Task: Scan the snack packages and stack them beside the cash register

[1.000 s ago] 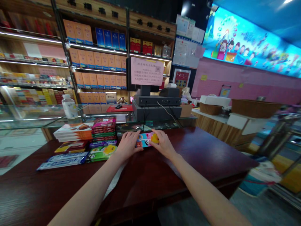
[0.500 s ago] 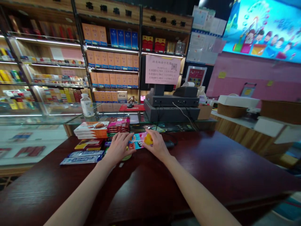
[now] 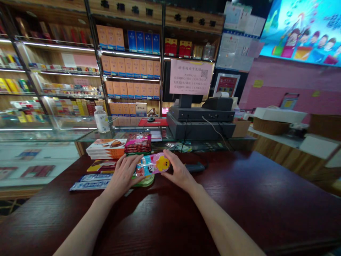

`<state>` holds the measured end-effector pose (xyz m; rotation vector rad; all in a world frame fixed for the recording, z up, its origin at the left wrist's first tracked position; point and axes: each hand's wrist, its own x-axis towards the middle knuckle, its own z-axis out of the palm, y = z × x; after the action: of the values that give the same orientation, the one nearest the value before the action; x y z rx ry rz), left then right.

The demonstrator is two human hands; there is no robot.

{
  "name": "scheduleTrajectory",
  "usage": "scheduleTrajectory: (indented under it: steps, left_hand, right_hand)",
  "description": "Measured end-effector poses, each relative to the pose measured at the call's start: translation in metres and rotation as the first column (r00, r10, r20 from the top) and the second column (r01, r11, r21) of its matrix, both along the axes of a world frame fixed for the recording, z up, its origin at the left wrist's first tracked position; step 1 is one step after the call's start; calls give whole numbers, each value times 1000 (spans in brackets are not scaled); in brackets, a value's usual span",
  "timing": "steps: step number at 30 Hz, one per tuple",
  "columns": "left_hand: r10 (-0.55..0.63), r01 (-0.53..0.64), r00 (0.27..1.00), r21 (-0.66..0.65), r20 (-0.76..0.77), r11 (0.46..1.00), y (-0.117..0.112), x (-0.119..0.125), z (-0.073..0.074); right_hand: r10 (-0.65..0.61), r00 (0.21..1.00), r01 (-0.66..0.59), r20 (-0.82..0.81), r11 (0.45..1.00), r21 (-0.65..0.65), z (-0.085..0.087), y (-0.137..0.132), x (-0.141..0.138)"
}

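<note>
Lightly, the left hand (image 3: 123, 174) and right hand (image 3: 179, 170) hold a pink duck-and-panda packet (image 3: 153, 164) between them, at lower centre of the frame.
Both hands are in a narrow grip, the left fingers at the packet's left end and the right fingers on its right end, and the packet sits tilted just above a green snack packet (image 3: 145, 181) on the dark red wooden counter (image 3: 239, 199). To the left lie a stack of orange boxes (image 3: 106, 148), a stack of red packets (image 3: 137, 143) and blue-and-white bars (image 3: 90, 185). Just right of the right hand lies a small black object (image 3: 195, 168). Behind, a cash register (image 3: 201, 119) stands on a glass display case (image 3: 53, 133).
</note>
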<state>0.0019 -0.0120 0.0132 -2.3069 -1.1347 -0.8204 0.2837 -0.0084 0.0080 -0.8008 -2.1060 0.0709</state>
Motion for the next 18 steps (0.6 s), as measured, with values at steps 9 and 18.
scheduleTrajectory:
  steps: [9,18]
  left_hand:
    - [-33,33,998,3,45,999,-2,-1,-1]
    - [-42,96,963,-192,265,977,-5,0,-6]
  right_hand:
    - [34,997,-34,-69,999,7,-4,-1,3]
    - [3,984,-20,-176,995,-95,-1,-7,-1]
